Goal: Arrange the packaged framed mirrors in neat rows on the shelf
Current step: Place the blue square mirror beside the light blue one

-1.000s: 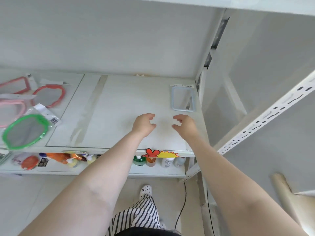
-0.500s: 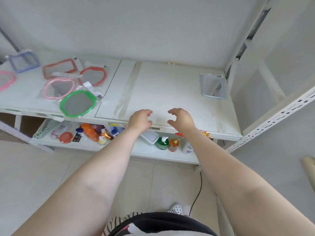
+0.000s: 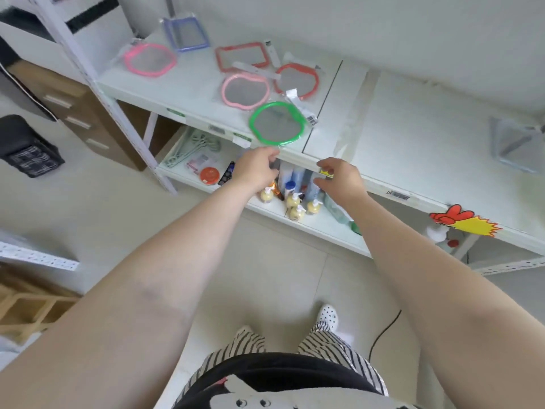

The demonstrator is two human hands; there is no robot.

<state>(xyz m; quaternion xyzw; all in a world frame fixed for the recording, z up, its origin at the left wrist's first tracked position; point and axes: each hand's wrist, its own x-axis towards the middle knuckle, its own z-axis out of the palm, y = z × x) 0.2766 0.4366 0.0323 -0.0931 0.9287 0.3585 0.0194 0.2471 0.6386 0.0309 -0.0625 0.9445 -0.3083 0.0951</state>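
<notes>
1. Shelf [image 3: 188,84]: white top board, we see it from above; a lower board sits under it.
2. Our left hand [image 3: 256,170] hangs at the shelf's front edge, just below the green mirror [image 3: 277,123]. Fingers loosely curled, holding nothing.
3. Our right hand [image 3: 339,178] is beside it at the same edge, apart from the left. Thumb and fingers loosely curved, nothing between them.
4. Green mirror lies flat at the front edge, overhanging slightly, in a clear bag with a barcode tag.
5. Light pink mirror [image 3: 245,91] lies just behind the green one, close to or touching it.
6. Red round mirror [image 3: 297,81] is just right of the light pink one.
7. Red square mirror [image 3: 242,57] sits behind those two, near the wall.
8. Hot pink mirror [image 3: 149,59] is at back left, apart from the cluster.
9. Blue mirror [image 3: 186,34] is behind it in the corner; we can't tell whether it leans or lies flat.
10. Grey mirror [image 3: 516,146] sits alone at far right, well apart from the rest.
11. Pump bottles [image 3: 295,202] stand on the lower board, under our hands.
12. Red tin [image 3: 209,175] is on the lower board, left of the bottles.
</notes>
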